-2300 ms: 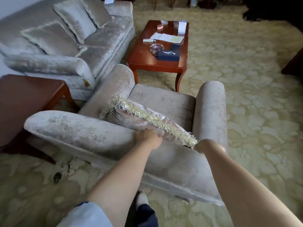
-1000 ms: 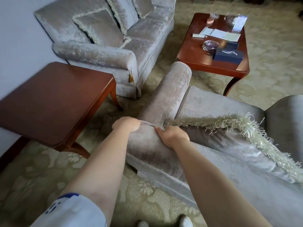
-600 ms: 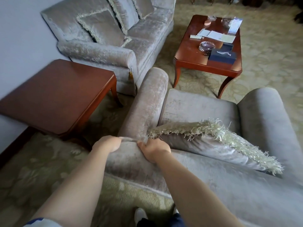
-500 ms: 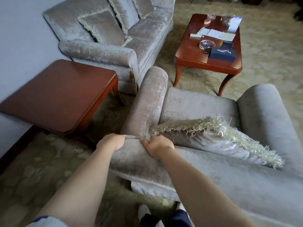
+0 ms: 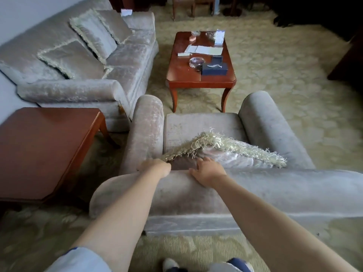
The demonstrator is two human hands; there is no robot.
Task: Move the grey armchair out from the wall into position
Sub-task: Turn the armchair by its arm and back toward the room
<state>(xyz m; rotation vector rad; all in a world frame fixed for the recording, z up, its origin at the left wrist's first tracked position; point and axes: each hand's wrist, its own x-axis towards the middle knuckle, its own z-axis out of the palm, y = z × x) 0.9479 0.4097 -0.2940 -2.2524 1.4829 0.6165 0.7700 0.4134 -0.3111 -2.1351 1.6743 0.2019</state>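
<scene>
Grey armchair [image 5: 200, 124] viewed from behind; both hands on top of backrest.

Far left: wooden side table [image 5: 45, 150], near the armchair's left arm, strip of patterned carpet [image 5: 102, 154] between. Beyond it: matching sofa [image 5: 82, 63] along the wall. Centre: armchair on the carpet, seat facing away toward the wooden coffee table [image 5: 200, 79], front edge near the table legs, not touching. Left hand [image 5: 155, 166]: grips the backrest's top edge where it meets the left arm, fingers curled over and hidden behind the edge. Right hand [image 5: 208, 173]: just beside the left, lies loose on the same edge, fingers spread and nearly straight, fingertips touching the fringed cushion [image 5: 231, 154]; holds nothing. Cushion: on the seat, leaning against the inside of the backrest.
</scene>
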